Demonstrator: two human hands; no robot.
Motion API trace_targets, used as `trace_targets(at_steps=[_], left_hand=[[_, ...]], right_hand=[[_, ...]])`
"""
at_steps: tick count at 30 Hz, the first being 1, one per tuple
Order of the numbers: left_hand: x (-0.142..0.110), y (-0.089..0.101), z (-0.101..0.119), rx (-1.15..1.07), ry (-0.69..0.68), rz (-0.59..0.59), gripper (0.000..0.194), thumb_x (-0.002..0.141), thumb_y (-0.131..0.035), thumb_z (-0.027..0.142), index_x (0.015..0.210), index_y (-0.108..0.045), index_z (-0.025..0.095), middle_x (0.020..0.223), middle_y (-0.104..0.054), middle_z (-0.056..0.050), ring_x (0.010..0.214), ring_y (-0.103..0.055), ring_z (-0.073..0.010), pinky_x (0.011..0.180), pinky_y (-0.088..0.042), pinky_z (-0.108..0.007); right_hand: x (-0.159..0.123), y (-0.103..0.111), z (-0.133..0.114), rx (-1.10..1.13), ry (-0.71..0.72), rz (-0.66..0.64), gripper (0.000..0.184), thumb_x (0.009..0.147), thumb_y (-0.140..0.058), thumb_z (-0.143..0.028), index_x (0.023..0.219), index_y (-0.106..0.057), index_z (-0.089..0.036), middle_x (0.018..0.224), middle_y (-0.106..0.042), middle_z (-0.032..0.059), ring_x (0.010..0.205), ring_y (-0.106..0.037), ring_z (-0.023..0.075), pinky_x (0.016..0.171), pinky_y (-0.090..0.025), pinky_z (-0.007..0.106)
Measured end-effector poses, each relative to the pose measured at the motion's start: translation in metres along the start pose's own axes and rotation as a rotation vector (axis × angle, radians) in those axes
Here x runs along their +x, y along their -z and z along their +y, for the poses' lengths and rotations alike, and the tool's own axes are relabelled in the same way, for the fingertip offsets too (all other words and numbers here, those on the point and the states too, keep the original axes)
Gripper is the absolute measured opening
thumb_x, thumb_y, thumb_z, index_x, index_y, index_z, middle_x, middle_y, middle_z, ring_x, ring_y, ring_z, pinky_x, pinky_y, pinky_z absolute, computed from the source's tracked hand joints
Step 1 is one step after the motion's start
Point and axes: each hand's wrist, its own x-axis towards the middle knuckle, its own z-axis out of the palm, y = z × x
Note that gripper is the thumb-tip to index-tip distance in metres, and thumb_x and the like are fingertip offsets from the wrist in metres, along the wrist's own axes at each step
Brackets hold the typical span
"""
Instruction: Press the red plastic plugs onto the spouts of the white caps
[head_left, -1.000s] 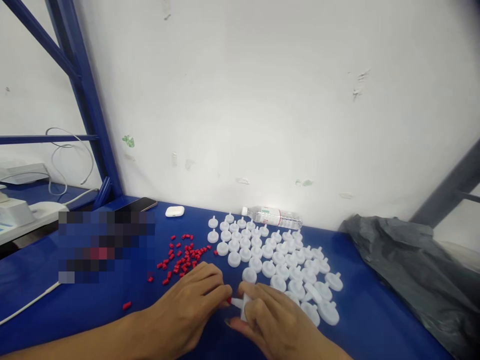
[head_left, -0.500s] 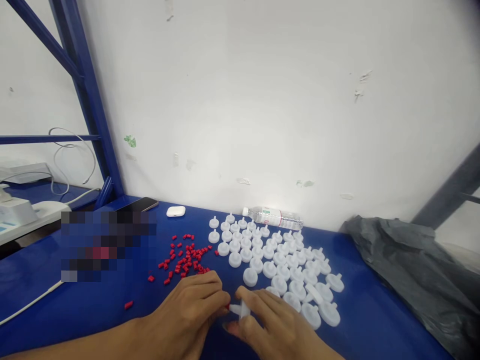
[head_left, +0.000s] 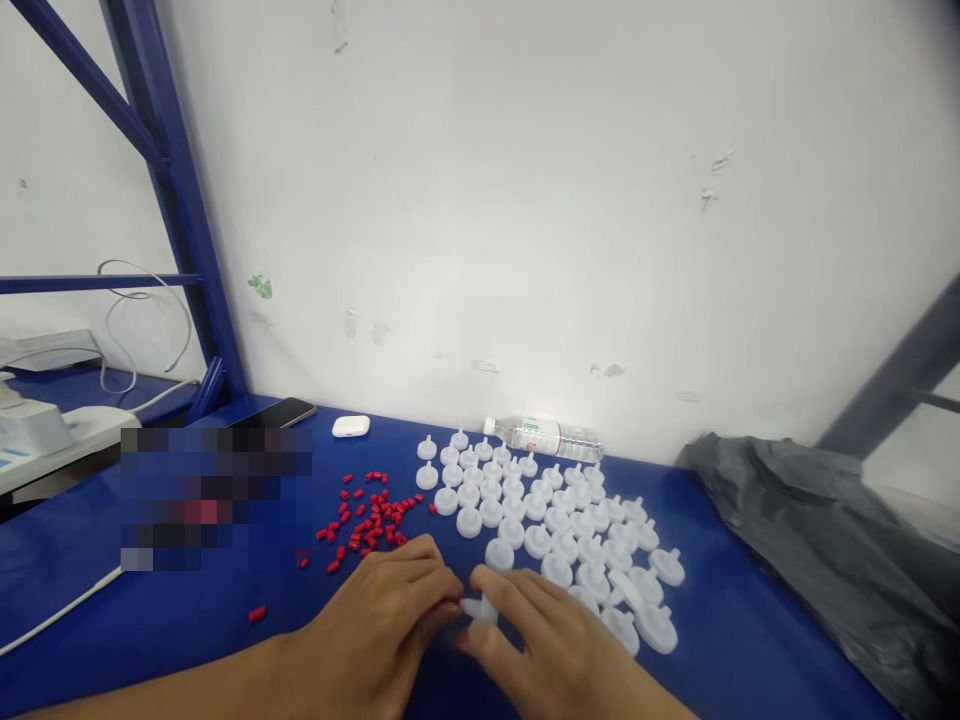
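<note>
Between the fingertips of my right hand (head_left: 566,645) is a white plastic nozzle cap (head_left: 489,609), its narrow spout pointing left. My left hand (head_left: 382,615) is closed in a pinch at the spout's tip; its fingers almost wholly cover the small red cap they hold. Whether the red piece sits fully on the spout cannot be made out. Ahead of my left hand lies a loose scatter of small red caps (head_left: 376,517). Beyond my right hand several white nozzle caps (head_left: 537,541) stand grouped, most with spouts up.
A clear plastic bottle (head_left: 544,437) lies against the wall. A white earbud case (head_left: 351,427) and a dark phone (head_left: 285,412) rest at the back left of the blue table (head_left: 180,640). On the right is a dark plastic bag (head_left: 810,560). A white cable (head_left: 60,612) crosses the left side.
My left fingers have closed further over the red cap at the spout, so less of it shows. My right hand has barely shifted, still gripping the white nozzle cap.
</note>
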Motion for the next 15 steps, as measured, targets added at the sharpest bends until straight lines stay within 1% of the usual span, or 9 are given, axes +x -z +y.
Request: trace_targets(at_steps=[2, 3, 5, 6, 8, 10, 12, 14, 15], left_hand=[[0.004, 0.001, -0.005, 0.034, -0.004, 0.012, 0.019, 0.100, -0.044, 0.015, 0.103, -0.062, 0.020, 0.085, -0.065, -0.004, 0.080, -0.057, -0.0183, 0.072, -0.050, -0.029], [0.006, 0.002, -0.008, 0.077, -0.005, 0.024, 0.019, 0.100, -0.045, 0.016, 0.108, -0.062, 0.020, 0.090, -0.066, -0.004, 0.085, -0.057, -0.0193, 0.077, -0.051, -0.031], [0.008, 0.002, -0.017, 0.215, 0.007, 0.043, 0.022, 0.100, -0.046, 0.017, 0.117, -0.061, 0.018, 0.102, -0.065, -0.008, 0.098, -0.057, -0.0228, 0.090, -0.050, -0.038], [0.009, 0.002, -0.022, 0.299, 0.022, 0.040, 0.024, 0.100, -0.045, 0.017, 0.119, -0.061, 0.017, 0.107, -0.064, -0.009, 0.104, -0.055, -0.0250, 0.094, -0.049, -0.041], [0.010, 0.001, -0.034, 0.470, 0.076, 0.002, 0.027, 0.100, -0.044, 0.017, 0.118, -0.063, 0.016, 0.111, -0.063, -0.012, 0.110, -0.053, -0.0285, 0.098, -0.047, -0.047], [0.011, 0.000, -0.046, 0.605, 0.142, -0.059, 0.028, 0.099, -0.045, 0.017, 0.118, -0.065, 0.016, 0.114, -0.063, -0.013, 0.113, -0.052, -0.0307, 0.098, -0.046, -0.049], [0.011, -0.002, -0.056, 0.677, 0.189, -0.099, 0.028, 0.097, -0.049, 0.019, 0.119, -0.066, 0.017, 0.121, -0.061, -0.015, 0.117, -0.050, -0.0320, 0.099, -0.045, -0.049], [0.010, -0.004, -0.063, 0.697, 0.202, -0.103, 0.028, 0.097, -0.051, 0.020, 0.119, -0.067, 0.018, 0.124, -0.059, -0.015, 0.120, -0.048, -0.0330, 0.099, -0.045, -0.050], [0.009, -0.005, -0.064, 0.690, 0.192, -0.102, 0.028, 0.097, -0.050, 0.020, 0.120, -0.067, 0.018, 0.125, -0.058, -0.015, 0.120, -0.048, -0.0331, 0.098, -0.045, -0.051]], right_hand=[[0.002, 0.007, 0.013, 0.015, 0.011, 0.002, 0.024, 0.098, -0.045, -0.007, 0.107, -0.065, -0.016, 0.101, -0.075, 0.0112, 0.084, -0.071, 0.0184, 0.078, -0.057, 0.031], [0.002, 0.011, 0.022, 0.013, -0.007, -0.001, 0.024, 0.099, -0.046, -0.009, 0.115, -0.063, -0.015, 0.104, -0.075, 0.0114, 0.088, -0.071, 0.0189, 0.081, -0.057, 0.033], [-0.002, 0.021, 0.047, -0.014, -0.113, -0.009, 0.030, 0.100, -0.053, -0.016, 0.129, -0.057, -0.011, 0.109, -0.074, 0.0122, 0.099, -0.069, 0.0205, 0.087, -0.055, 0.035], [-0.006, 0.026, 0.062, -0.051, -0.197, -0.020, 0.033, 0.099, -0.056, -0.019, 0.132, -0.056, -0.013, 0.112, -0.073, 0.0116, 0.103, -0.068, 0.0214, 0.089, -0.053, 0.036], [-0.018, 0.035, 0.093, -0.107, -0.379, -0.037, 0.027, 0.100, -0.055, -0.027, 0.126, -0.060, -0.019, 0.114, -0.072, 0.0097, 0.106, -0.067, 0.0229, 0.093, -0.052, 0.038], [-0.035, 0.042, 0.124, -0.172, -0.618, -0.064, 0.026, 0.101, -0.051, -0.037, 0.119, -0.062, -0.022, 0.110, -0.073, 0.0084, 0.099, -0.069, 0.0249, 0.086, -0.053, 0.038], [-0.054, 0.047, 0.150, -0.219, -0.813, -0.132, 0.029, 0.099, -0.049, -0.045, 0.111, -0.063, -0.022, 0.100, -0.074, 0.0080, 0.086, -0.070, 0.0272, 0.077, -0.052, 0.038], [-0.075, 0.047, 0.172, -0.215, -0.931, -0.249, 0.031, 0.098, -0.045, -0.048, 0.105, -0.062, -0.022, 0.086, -0.074, 0.0073, 0.076, -0.070, 0.0275, 0.070, -0.050, 0.037], [-0.085, 0.047, 0.180, -0.193, -0.962, -0.298, 0.032, 0.097, -0.045, -0.048, 0.102, -0.062, -0.022, 0.086, -0.073, 0.0079, 0.075, -0.069, 0.0272, 0.069, -0.050, 0.036]])
